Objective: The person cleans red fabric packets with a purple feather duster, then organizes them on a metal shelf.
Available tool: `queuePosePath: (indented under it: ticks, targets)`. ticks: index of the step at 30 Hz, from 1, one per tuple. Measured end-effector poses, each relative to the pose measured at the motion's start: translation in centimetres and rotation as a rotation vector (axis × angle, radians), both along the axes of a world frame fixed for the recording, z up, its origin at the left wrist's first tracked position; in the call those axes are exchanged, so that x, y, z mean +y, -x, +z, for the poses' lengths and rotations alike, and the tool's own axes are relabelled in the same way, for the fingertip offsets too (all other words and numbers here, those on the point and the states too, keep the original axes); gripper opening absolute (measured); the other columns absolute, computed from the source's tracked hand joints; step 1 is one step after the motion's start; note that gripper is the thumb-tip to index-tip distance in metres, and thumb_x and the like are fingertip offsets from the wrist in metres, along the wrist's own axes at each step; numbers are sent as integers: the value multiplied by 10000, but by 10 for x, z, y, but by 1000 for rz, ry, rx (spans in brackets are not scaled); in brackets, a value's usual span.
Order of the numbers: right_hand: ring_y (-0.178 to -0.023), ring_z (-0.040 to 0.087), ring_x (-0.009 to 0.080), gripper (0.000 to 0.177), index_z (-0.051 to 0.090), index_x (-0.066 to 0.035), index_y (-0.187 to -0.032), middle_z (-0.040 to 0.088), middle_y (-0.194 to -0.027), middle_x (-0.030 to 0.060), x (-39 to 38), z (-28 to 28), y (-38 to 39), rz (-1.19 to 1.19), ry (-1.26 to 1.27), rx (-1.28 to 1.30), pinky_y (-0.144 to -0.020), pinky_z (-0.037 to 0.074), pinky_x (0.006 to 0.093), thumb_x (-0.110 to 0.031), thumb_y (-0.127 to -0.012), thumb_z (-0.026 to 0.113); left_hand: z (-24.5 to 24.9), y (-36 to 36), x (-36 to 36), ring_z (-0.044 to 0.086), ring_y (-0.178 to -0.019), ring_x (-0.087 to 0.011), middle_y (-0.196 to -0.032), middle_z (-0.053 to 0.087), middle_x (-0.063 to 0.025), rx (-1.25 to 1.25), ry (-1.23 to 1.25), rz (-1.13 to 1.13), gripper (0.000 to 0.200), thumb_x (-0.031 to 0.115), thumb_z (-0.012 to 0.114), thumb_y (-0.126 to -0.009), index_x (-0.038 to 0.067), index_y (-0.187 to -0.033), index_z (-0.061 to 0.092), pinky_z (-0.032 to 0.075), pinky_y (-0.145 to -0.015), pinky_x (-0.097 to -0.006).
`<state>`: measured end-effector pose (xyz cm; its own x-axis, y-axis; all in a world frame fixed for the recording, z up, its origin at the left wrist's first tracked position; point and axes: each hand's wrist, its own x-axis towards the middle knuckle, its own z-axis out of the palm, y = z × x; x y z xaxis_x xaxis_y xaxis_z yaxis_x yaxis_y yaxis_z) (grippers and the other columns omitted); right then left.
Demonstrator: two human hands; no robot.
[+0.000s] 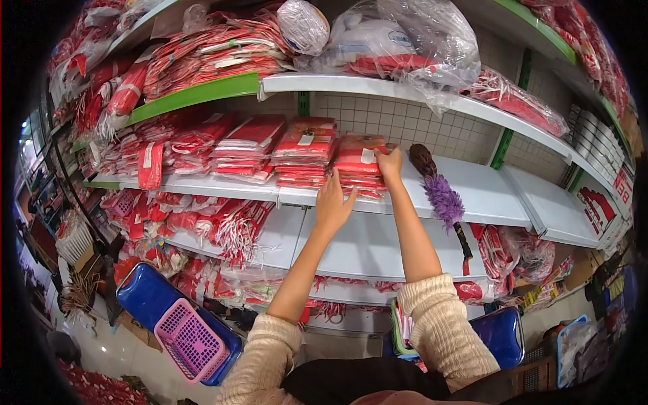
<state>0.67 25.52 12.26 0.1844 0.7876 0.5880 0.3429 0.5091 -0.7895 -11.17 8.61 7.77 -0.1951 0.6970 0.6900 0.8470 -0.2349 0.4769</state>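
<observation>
A stack of red plastic-wrapped packets with a white label on top lies on the middle shelf in front of me. My left hand is at the stack's front left corner, fingers stretched out and thumb apart. My right hand is closed on the right edge of the top packet, thumb above. Directly left stands another stack of red packets, also labelled. A feather duster with brown and purple feathers and a dark handle rests to the right of my right hand, across the shelf edge.
More red and white bagged goods fill the middle shelf leftward. Above, the upper shelf holds bundles and clear bags. Below are a lower shelf, a pink basket on a blue seat, and another blue seat.
</observation>
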Motion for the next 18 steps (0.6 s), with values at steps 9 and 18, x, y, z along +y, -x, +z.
queuePosePath:
  ticks: [9, 18]
  targets:
    - [-945, 561, 412, 453, 553, 69, -983, 588, -984, 275, -24, 9, 2, -248, 21, -530, -818, 436, 448, -303, -741, 641, -2, -1, 5, 417, -1129, -315, -1270, 404, -199, 150, -83, 112, 601, 350, 592, -774, 11, -1240, 421, 309, -929, -444]
    - [-1076, 525, 354, 609, 508, 61, -1162, 567, -1086, 263, -47, -10, -27, 96, -60, -169, -906, 400, 372, -431, -807, 560, -5, -30, -8, 357, -1181, -354, -1304, 357, -182, 134, -211, 177, 589, 329, 622, -758, 64, -1243, 419, 267, -965, -484]
